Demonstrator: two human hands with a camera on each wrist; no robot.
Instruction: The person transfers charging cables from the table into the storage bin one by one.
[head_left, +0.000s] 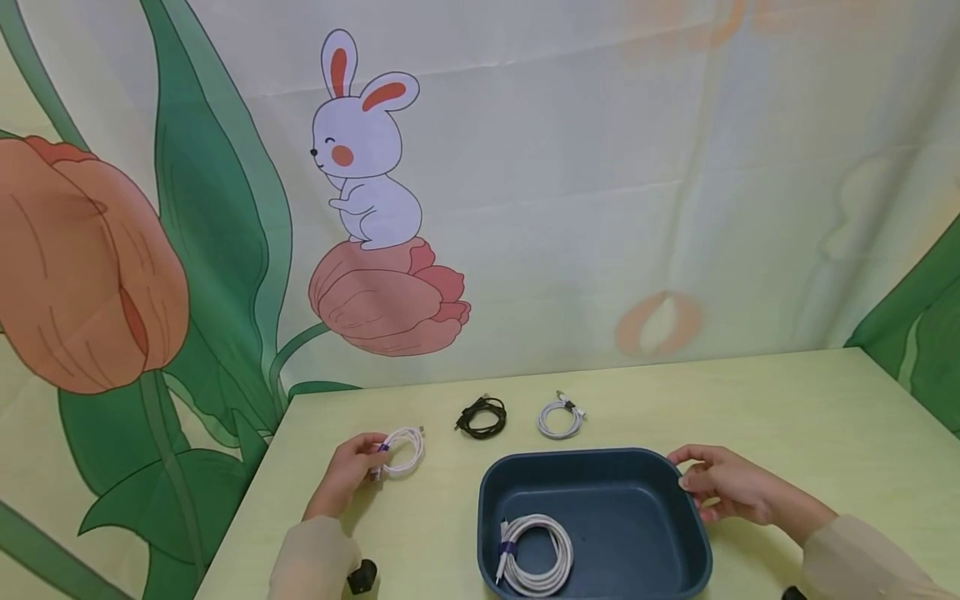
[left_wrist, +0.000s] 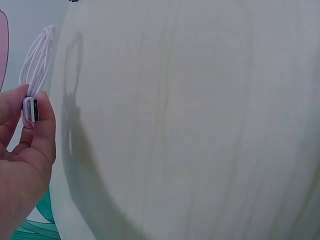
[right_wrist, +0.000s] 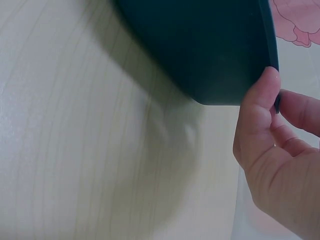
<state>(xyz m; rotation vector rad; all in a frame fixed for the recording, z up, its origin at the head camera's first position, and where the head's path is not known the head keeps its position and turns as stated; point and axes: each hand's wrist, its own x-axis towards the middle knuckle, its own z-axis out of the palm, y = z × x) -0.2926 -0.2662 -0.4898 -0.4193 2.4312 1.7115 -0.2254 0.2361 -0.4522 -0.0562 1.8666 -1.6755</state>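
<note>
My left hand point(head_left: 347, 473) holds a coiled white USB cable point(head_left: 406, 432) with a purple tie, over the left part of the table. In the left wrist view, the metal USB plug point(left_wrist: 34, 110) shows between thumb and fingers, and the loops stand up above them. At the right, my right hand point(head_left: 738, 490) pinches the rim of a dark blue bin point(head_left: 622, 529) near its far right corner; the right wrist view shows the thumb point(right_wrist: 265, 90) on one side of the rim and fingers on the other. Inside the bin, at the left, lies a coiled light grey cable point(head_left: 564, 557) with a purple tie.
Behind the bin on the table point(head_left: 787, 417) lie a coiled black cable point(head_left: 487, 432) and, to its right, a coiled pale cable point(head_left: 555, 434) with a black tie. A printed cloth point(head_left: 540, 208) with a rabbit and tulips hangs behind the table's far edge.
</note>
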